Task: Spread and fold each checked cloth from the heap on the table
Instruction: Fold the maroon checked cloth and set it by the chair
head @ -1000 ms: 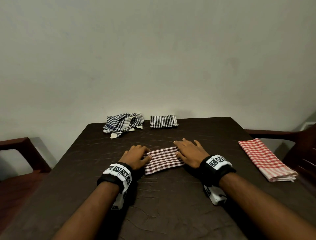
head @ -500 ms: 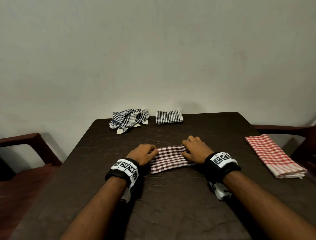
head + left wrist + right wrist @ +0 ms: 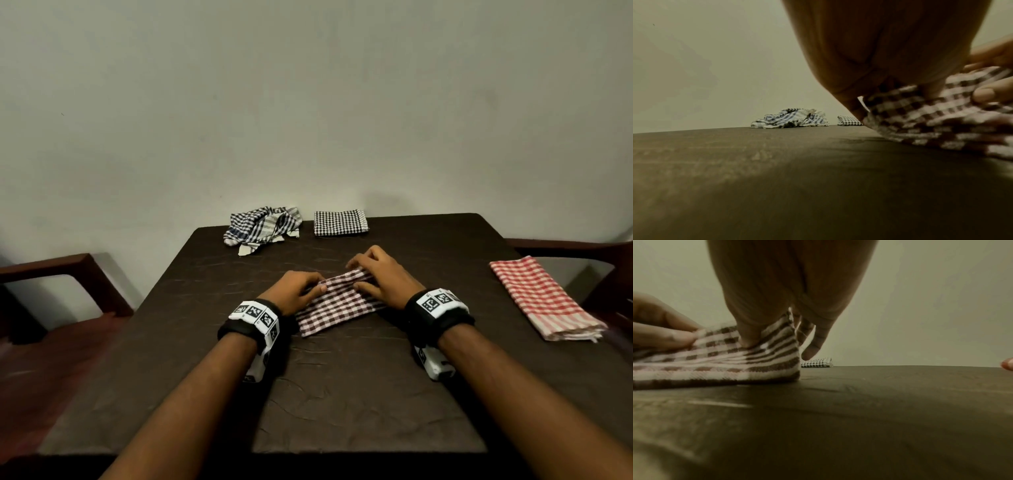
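A maroon-and-white checked cloth point(image 3: 339, 303), folded into a narrow band, lies in the middle of the dark table point(image 3: 342, 394). My left hand point(image 3: 294, 291) pinches its far left corner and lifts it. My right hand point(image 3: 380, 277) pinches the far right corner, with the edge raised off the table. The left wrist view shows the lifted cloth point(image 3: 931, 113) under the fingers; the right wrist view shows the cloth point(image 3: 735, 356) pinched by the thumb. A heap of blue, black and white checked cloths point(image 3: 262, 228) sits at the far edge.
A folded black-and-white checked cloth point(image 3: 340, 222) lies beside the heap by the wall. A folded red-and-white checked cloth point(image 3: 544, 301) lies at the table's right edge. Wooden chair arms stand at left point(image 3: 68, 270) and right point(image 3: 565, 246).
Both hands went from lying flat on the cloth's ends to pinching its far corners and raising that edge. The head view has tilted upward.
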